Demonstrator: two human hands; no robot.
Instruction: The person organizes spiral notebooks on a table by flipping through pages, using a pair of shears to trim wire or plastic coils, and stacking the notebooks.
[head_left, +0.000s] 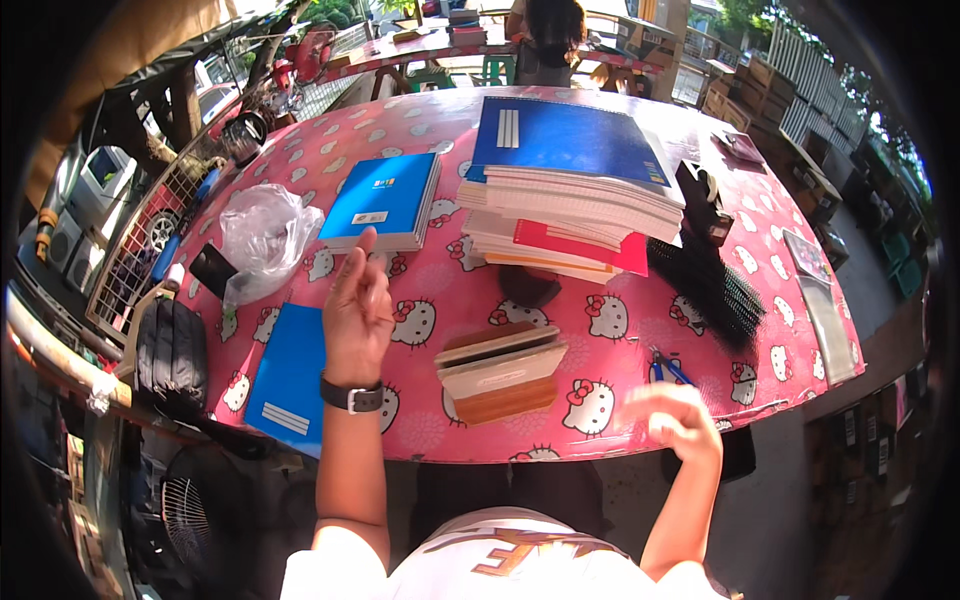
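Observation:
My left hand (360, 315), a black watch on its wrist, is raised over the table with fingers loosely apart and nothing in them. Its fingertips are close to the near edge of a stack of blue notebooks (385, 195); I cannot tell whether they touch. A single blue notebook (287, 375) lies left of that forearm. My right hand (680, 420) hovers at the near right edge, blurred, fingers loosely spread and seemingly holding nothing. Just beyond it lie blue-handled pliers (670, 368). Between my hands stands a slotted wooden block (500, 375).
A tall stack of unbound pages and covers (570, 190) fills the far middle, a dark rounded object (528, 286) before it. Black binding coils (715, 295) lie at right. A clear plastic bag (265, 235) and black pouch (172, 345) are at left. A person (550, 40) sits beyond.

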